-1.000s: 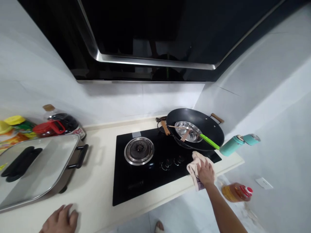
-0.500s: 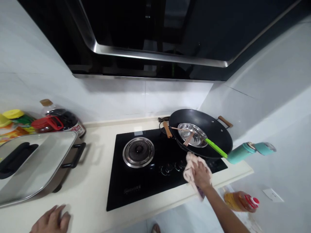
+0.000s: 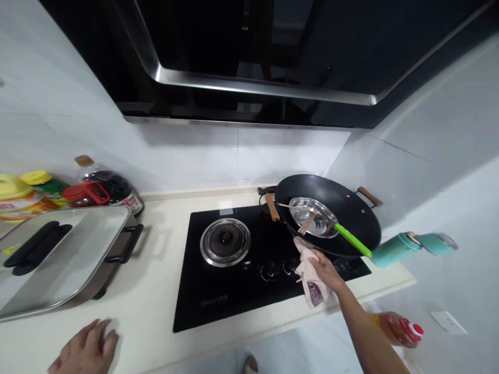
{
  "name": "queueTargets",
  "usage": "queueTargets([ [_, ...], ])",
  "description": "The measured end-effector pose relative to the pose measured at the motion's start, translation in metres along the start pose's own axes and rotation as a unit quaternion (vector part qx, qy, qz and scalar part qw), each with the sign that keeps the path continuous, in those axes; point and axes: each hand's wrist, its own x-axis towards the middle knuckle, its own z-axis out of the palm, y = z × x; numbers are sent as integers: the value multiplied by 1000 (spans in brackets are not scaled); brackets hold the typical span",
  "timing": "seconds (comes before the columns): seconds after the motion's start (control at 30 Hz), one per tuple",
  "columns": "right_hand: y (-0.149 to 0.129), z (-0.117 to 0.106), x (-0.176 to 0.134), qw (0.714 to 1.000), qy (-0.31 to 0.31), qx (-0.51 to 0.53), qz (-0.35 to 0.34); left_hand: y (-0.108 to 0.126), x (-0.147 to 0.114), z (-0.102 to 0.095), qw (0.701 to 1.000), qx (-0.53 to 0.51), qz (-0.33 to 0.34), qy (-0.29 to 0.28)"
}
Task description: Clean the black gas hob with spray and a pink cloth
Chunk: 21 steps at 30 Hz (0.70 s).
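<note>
My right hand point(image 3: 324, 268) is closed on a pale pink cloth point(image 3: 312, 275), part of which drapes toward the front edge of the black glass cooktop point(image 3: 218, 285). The hand is just below the near rim of a black wok point(image 3: 351, 202), and its fingertips are partly hidden by cloth and rim. Inside the wok lie a metal dish point(image 3: 301, 203), wooden chopsticks point(image 3: 307, 223) and a utensil with a green handle point(image 3: 353, 240). Control knobs point(image 3: 270, 270) sit left of the cloth. My left hand point(image 3: 86, 350) rests on the pale countertop point(image 3: 144, 311), fingers loosely spread and holding nothing.
A bare burner point(image 3: 225, 242) is on the cooktop's left. Farther left stands a lidded electric pan point(image 3: 89, 249) with bottles point(image 3: 113, 184) behind it. A teal flask point(image 3: 395, 249) is right of the wok. An oil bottle point(image 3: 397, 328) stands lower right. The range hood point(image 3: 253, 98) hangs above.
My right hand has shifted up toward the wok's rim, bunching the cloth, whose dark printed corner now shows. My left hand stays on the counter. The view has shifted slightly.
</note>
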Motion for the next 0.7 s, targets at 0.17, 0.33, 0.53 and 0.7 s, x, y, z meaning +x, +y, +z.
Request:
queueTargets([
  [0.17, -12, -2, -11, 1000, -16, 6, -11, -4, 2, 4, 1000, 5, 4, 8],
  [0.33, -40, 7, -30, 974, -115, -178, -74, -7, 2, 6, 999, -10, 14, 28],
  [0.53, -36, 3, -59, 964, -170, -206, -8, -9, 5, 9, 999, 14, 23, 25],
  [0.7, 1, -33, -67, 964, -199, -175, -12, -9, 4, 6, 999, 33, 25, -11],
])
